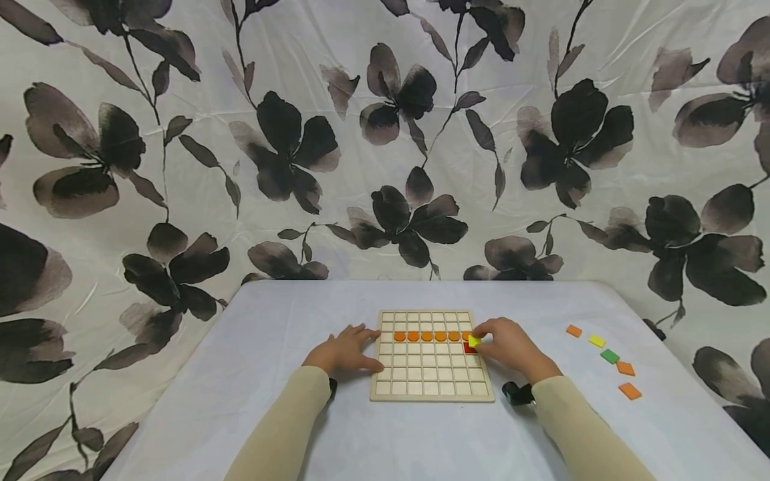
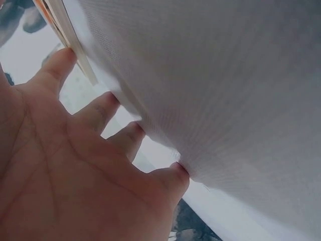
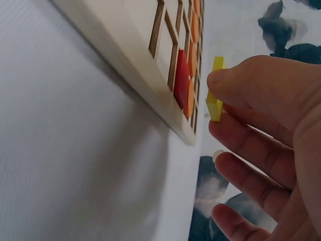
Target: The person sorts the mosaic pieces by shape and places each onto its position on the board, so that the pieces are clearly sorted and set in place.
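Observation:
A wooden grid board (image 1: 432, 389) lies on the table. A row of several round orange discs (image 1: 426, 336) runs across it, and a red square tile (image 3: 182, 80) sits in a cell beside the row's right end. Between thumb and fingers my right hand (image 1: 511, 347) pinches a yellow square tile (image 3: 215, 95), held just above the board's right side and apart from it in the right wrist view. My left hand (image 1: 344, 351) has its fingers spread, with fingertips at the board's left edge; in the left wrist view the palm shows and one fingertip touches the board's side (image 2: 67, 35).
On the table (image 1: 240, 401) to the right lie loose square tiles: a yellow one (image 1: 597, 341), a green one (image 1: 610, 356) and several orange ones (image 1: 629, 391). Behind the table hangs a white cloth (image 1: 337, 40) with dark flowers.

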The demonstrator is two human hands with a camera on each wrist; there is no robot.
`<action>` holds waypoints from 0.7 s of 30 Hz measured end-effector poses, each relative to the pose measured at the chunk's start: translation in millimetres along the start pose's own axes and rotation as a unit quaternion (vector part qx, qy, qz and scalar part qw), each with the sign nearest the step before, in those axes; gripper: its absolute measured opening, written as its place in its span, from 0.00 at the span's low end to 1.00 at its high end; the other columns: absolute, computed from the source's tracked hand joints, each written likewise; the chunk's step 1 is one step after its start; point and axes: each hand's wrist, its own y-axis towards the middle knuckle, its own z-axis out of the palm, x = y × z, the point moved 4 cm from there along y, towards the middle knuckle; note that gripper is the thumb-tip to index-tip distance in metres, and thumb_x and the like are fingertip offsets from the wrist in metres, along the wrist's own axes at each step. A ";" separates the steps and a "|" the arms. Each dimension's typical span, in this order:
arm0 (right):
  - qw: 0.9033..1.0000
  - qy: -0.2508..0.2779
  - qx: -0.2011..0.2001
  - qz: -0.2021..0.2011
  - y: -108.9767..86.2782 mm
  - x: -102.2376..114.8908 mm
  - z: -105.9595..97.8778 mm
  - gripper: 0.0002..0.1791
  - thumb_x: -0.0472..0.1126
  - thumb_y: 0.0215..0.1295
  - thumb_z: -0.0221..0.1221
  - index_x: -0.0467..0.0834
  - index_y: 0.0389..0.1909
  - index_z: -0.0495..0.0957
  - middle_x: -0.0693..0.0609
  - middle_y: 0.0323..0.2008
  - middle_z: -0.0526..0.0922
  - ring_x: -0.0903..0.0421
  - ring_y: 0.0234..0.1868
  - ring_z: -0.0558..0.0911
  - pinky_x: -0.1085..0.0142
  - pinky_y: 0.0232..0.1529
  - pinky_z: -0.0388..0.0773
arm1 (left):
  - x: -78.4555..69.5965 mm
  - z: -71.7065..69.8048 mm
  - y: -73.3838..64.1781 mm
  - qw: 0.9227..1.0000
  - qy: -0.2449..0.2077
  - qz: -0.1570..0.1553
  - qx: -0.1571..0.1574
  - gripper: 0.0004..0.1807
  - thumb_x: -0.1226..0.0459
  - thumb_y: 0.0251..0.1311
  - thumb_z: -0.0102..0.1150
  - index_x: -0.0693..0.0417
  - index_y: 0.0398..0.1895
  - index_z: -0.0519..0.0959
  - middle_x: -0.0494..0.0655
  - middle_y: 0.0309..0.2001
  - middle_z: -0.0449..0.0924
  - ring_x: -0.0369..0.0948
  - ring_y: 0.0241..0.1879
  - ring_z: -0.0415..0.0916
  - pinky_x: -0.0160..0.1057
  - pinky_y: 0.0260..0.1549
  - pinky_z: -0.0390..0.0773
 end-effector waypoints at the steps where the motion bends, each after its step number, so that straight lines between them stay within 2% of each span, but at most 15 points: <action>1: 1.000 -0.003 -0.002 -0.007 0.9 1.8 0.6 0.15 0.41 0.57 0.67 0.45 0.46 0.85 0.52 0.43 0.84 0.49 0.52 0.78 0.48 0.58 0.74 | -0.2 -0.3 -0.1 1.000 0.000 0.000 0.000 0.47 0.37 0.47 0.66 0.40 0.71 0.64 0.52 0.75 0.55 0.55 0.76 0.46 0.70 0.68 0.48; 9: 0.999 -0.018 -0.007 -0.039 5.8 12.4 7.3 0.15 0.42 0.56 0.69 0.46 0.45 0.85 0.55 0.41 0.85 0.51 0.50 0.80 0.51 0.56 0.75 | 1.3 0.0 1.2 1.000 -0.004 -0.004 0.000 0.47 0.37 0.47 0.66 0.40 0.71 0.64 0.51 0.75 0.55 0.55 0.76 0.46 0.70 0.68 0.48; 16: 0.999 -0.029 0.002 -0.034 7.4 18.5 14.5 0.13 0.44 0.57 0.68 0.47 0.43 0.86 0.55 0.42 0.85 0.54 0.45 0.77 0.54 0.54 0.75 | 1.5 0.9 0.4 1.000 -0.001 0.000 0.000 0.47 0.37 0.47 0.66 0.39 0.71 0.64 0.51 0.76 0.55 0.55 0.76 0.46 0.70 0.68 0.48; 21: 0.999 -0.028 0.001 -0.037 6.9 22.1 17.7 0.12 0.44 0.58 0.67 0.47 0.43 0.86 0.55 0.42 0.85 0.54 0.46 0.78 0.53 0.55 0.75 | 0.4 -0.5 -1.0 1.000 0.002 0.005 -0.003 0.46 0.37 0.48 0.66 0.40 0.71 0.65 0.52 0.75 0.55 0.55 0.76 0.47 0.70 0.67 0.49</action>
